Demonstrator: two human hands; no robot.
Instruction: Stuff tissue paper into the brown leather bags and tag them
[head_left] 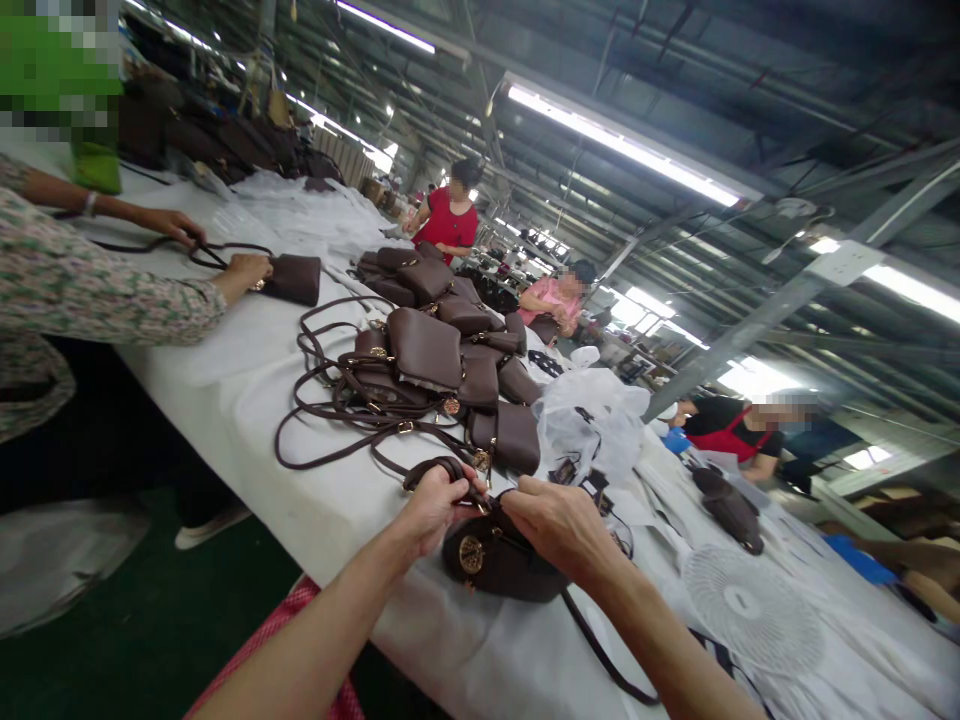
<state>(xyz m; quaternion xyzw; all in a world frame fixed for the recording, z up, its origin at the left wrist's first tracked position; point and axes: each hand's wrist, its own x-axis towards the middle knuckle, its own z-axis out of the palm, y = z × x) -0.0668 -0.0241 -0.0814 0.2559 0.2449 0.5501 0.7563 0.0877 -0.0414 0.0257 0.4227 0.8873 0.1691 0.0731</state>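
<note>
A dark brown handbag (517,570) with a round gold charm lies on the white-covered table in front of me. My left hand (439,505) is closed around a bundled brown strap (442,466) just above the bag's left end. Close beside it, my right hand (559,520) has its fingers curled at the top of the bag, near a gold buckle; what its fingertips pinch is hidden. From under my right forearm a loose strap (607,655) trails toward the table's near side. Directly beyond my hands lies a pile of similar brown bags (425,348) with looped straps.
At left a co-worker's hands (247,272) handle another brown bag (295,280). Clear plastic bags (589,415) and black tags lie right of the pile. A white round fan (754,608) sits at right, near another brown bag (727,508). Other people stand across the table.
</note>
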